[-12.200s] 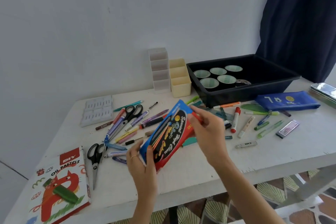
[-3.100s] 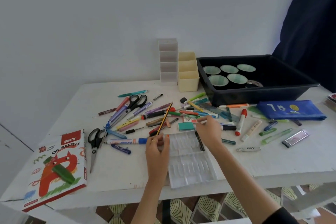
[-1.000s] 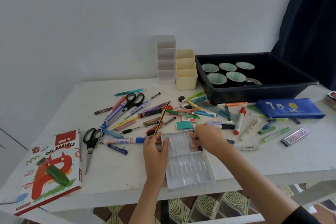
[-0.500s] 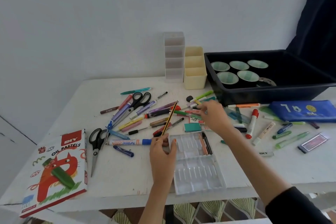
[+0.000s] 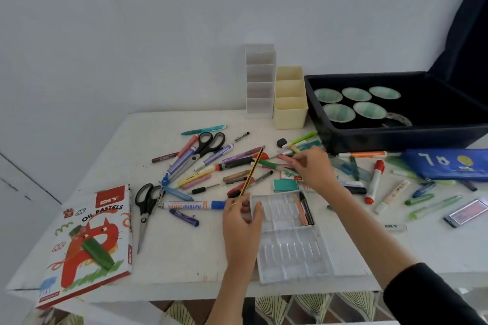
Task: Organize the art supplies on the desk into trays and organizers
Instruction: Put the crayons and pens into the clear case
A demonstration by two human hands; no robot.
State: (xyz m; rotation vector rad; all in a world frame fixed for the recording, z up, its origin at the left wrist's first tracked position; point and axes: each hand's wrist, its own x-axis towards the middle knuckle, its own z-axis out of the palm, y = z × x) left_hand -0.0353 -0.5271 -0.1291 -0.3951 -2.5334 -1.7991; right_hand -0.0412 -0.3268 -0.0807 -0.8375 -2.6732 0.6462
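left hand (image 5: 241, 221) sits low in the middle of the frame, fingers (image 5: 237, 204) pinched on the bottom end of a yellow-and-black pencil (image 5: 253, 169) that sticks up and away toward the centre. the thumb side of that hand is right against the left edge of the clear tray (image 5: 293, 256), which lies flat on the bench (image 5: 184, 250) at lower centre. a peach pen (image 5: 300, 210) and a black pen (image 5: 306, 208) are already lying in the slots at the tray's upper right.

right hand (image 5: 314, 169) is reaching into the pile (image 5: 237, 166) at centre frame, just up from the tray. its fingertips look closed on one end of a pink pen (image 5: 285, 158), though it's small so the exact grip is hard to read.

handling-wise this stuff should be easy: pens are light, stiff and smooth, so a two-finger pinch near the middle would balance better than grabbing the tip, where it can swing or snag its neighbours. the pile is crossed over itself, so lifting straight up beats dragging sideways. the tray looks like thin moulded plastic, probably flexy and light enough to skate on the bench, so a hand at its edge while dropping pens into the slots makes sense. the slots are narrow, so each pen wants to go in lengthways, lined up with the two already there.
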